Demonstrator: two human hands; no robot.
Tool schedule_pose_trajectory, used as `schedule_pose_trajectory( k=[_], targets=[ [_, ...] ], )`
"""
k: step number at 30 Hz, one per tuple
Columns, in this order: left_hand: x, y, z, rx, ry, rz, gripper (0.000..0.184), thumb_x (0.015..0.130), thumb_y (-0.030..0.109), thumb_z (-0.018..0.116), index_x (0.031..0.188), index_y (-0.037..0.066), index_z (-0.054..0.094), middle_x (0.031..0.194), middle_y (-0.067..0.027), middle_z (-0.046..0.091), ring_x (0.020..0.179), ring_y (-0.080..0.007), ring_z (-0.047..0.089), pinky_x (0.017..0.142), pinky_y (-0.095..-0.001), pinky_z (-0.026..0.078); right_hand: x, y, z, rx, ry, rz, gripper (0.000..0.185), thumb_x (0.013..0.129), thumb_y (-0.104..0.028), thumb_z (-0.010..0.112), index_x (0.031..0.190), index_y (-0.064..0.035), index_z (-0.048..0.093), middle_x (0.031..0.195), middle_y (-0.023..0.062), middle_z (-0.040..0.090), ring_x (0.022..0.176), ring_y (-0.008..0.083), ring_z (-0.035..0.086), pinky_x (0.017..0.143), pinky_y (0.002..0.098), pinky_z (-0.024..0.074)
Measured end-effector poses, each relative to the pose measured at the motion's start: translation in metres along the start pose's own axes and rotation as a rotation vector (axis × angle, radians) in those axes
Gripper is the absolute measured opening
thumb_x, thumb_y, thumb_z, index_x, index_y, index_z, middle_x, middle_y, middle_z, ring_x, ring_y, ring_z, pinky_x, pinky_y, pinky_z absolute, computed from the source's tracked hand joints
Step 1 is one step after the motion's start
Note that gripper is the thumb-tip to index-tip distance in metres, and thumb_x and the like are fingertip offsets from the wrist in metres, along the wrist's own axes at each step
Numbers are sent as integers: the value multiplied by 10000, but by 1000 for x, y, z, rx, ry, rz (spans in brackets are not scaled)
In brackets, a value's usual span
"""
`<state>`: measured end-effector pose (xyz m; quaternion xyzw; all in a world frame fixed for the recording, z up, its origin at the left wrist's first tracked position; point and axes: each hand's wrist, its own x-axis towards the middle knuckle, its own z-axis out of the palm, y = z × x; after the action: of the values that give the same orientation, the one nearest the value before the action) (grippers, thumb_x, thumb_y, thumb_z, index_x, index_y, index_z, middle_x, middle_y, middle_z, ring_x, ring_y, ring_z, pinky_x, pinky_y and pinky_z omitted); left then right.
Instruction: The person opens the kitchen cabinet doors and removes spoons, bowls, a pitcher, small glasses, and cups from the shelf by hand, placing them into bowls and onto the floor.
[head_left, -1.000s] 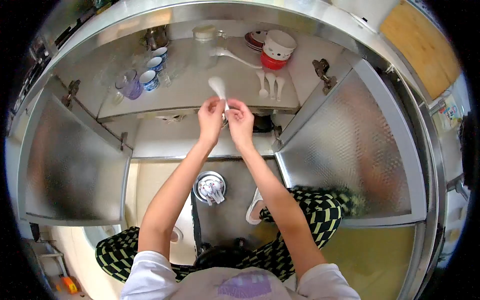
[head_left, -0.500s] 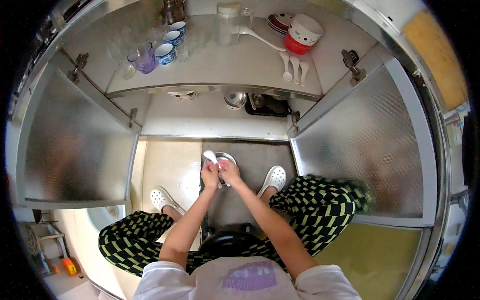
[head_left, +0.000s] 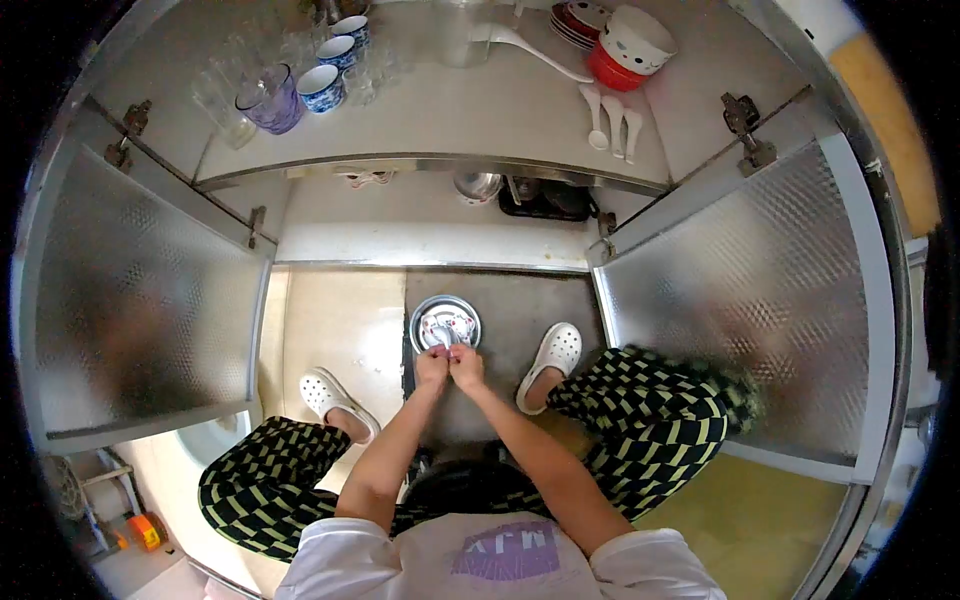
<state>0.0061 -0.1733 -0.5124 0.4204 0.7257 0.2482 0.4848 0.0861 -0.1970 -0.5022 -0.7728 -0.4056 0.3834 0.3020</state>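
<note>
A round metal basin [head_left: 415, 322] stands on the dark floor between my feet. Inside it shows something white with red and dark patterning, too small to make out. My left hand [head_left: 432, 368] and my right hand [head_left: 465, 368] meet at the basin's near edge, fingers closed. A white spoon [head_left: 442, 338] extends forward from between them over the basin, its handle end hidden by my fingers.
Above, the cabinet shelf [head_left: 440, 125] holds blue-patterned cups [head_left: 321, 89], a purple glass [head_left: 270, 100], bowls [head_left: 637, 42] and white spoons [head_left: 613, 120]. Open doors flank me, left [head_left: 150, 290] and right [head_left: 750, 300]. A black tray [head_left: 545, 200] lies on the lower shelf.
Both hands have drawn back toward me, and the spoon has come lower and nearer with them. More of the basin shows. My view has shifted slightly, with the upper shelf higher in it.
</note>
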Motion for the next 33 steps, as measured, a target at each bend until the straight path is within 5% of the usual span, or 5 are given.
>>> schedule_pose_trajectory(
  k=[2,11,28,30,33],
  targets=[
    [0,1,1,109,-12,19,179,749,133,553,862,15,625,768,-137,622,691,-200,595,639,-299,455,-1,-1,-2,-24,-17,-33,153,727,-64,521,867,-36,575,804,157,594,764,321,570,670,387,452],
    [-13,2,2,139,-29,56,185,765,166,518,821,26,625,720,-170,607,679,-262,605,618,-346,449,4,0,-8,-132,-95,-37,208,764,-152,497,944,-89,581,838,158,588,794,343,558,683,396,451],
    [-19,8,-7,167,-8,42,284,778,261,523,841,3,625,747,-178,611,703,-275,602,651,-341,452,-9,-24,-31,-263,-119,-69,253,735,-178,522,940,-53,602,910,199,572,856,337,548,750,400,440],
    [-15,2,-7,81,47,175,297,809,278,520,807,-4,611,660,-120,602,607,-178,559,584,-301,438,-8,-32,-40,-127,-136,1,270,740,-275,544,922,-85,606,902,160,586,814,333,563,731,415,444],
    [-12,37,-7,-133,71,341,209,838,157,481,807,-20,589,679,-70,592,600,-131,515,555,-265,416,11,-53,-58,-52,16,-92,230,767,-236,522,898,-66,604,821,163,600,761,329,578,684,389,459]
  ],
)
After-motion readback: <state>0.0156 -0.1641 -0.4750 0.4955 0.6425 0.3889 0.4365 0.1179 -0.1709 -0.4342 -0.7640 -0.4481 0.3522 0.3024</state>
